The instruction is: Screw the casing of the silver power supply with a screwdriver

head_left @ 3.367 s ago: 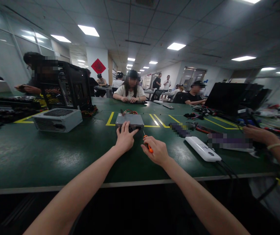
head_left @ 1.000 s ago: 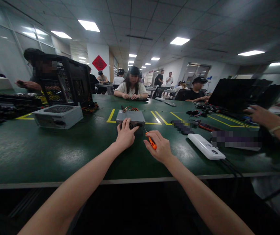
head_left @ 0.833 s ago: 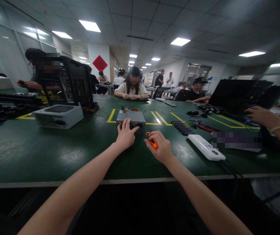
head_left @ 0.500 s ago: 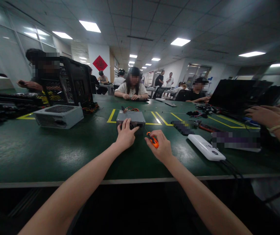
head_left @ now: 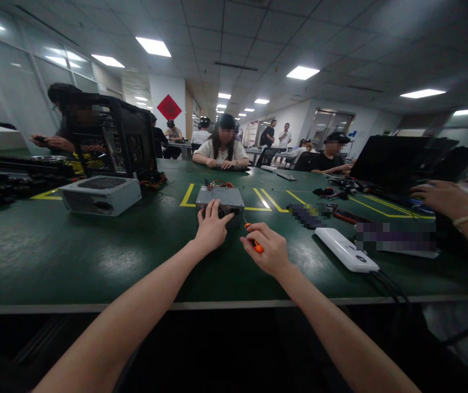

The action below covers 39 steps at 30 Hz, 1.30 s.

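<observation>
A grey power supply unit (head_left: 226, 193) lies on the green table in front of me, with coloured wires (head_left: 221, 184) at its back. My left hand (head_left: 213, 228) holds it by the front, fingers spread over the front face and top edge, thumb pointing right. In my right hand (head_left: 270, 249) is a screwdriver with an orange and black handle (head_left: 258, 247), gripped between thumb and fingers. Its thin shaft points up and left toward the unit's front right corner. Whether the tip touches a screw is too small to tell.
Left stands another power supply (head_left: 121, 195), with an open black computer case (head_left: 136, 136) behind it. On the right lie a white power bank (head_left: 342, 250) with cables and several parts. A co-worker's hand (head_left: 442, 199) is at far right; another person (head_left: 221, 147) sits opposite.
My right hand has shifted its grip on the screwdriver; fingers now cover more of the handle. My left hand and the power supply unit keep their places. The view has tilted slightly.
</observation>
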Each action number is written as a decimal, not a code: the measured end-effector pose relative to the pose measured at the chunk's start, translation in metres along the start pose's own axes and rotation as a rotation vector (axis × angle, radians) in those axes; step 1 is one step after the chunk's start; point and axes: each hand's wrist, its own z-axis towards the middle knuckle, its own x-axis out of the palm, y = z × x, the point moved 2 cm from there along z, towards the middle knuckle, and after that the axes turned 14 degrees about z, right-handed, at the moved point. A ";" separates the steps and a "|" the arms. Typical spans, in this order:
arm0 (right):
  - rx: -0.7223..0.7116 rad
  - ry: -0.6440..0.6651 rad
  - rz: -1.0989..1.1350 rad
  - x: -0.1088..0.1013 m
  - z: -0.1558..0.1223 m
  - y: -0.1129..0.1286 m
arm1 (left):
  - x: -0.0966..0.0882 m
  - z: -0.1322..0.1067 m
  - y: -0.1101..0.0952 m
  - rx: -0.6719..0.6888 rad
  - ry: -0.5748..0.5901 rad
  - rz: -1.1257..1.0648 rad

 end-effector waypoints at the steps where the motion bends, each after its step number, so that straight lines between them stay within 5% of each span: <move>1: -0.024 0.017 -0.028 0.000 0.000 0.001 | 0.000 0.000 0.000 0.001 -0.007 0.000; 18: 0.107 -0.081 0.067 -0.001 0.002 -0.002 | 0.000 0.000 0.000 0.006 -0.021 -0.014; 23: -0.013 0.011 -0.033 0.000 0.001 0.002 | 0.000 0.000 0.000 0.001 -0.024 -0.010; 29: 0.105 -0.079 0.031 -0.002 0.002 0.001 | -0.001 0.000 0.000 -0.003 -0.009 0.000; 34: -0.022 0.039 -0.066 0.000 0.000 0.002 | -0.001 0.000 0.000 0.000 -0.010 -0.003; 39: 0.099 -0.074 0.024 -0.001 0.001 -0.001 | 0.001 -0.001 -0.004 0.060 -0.025 0.003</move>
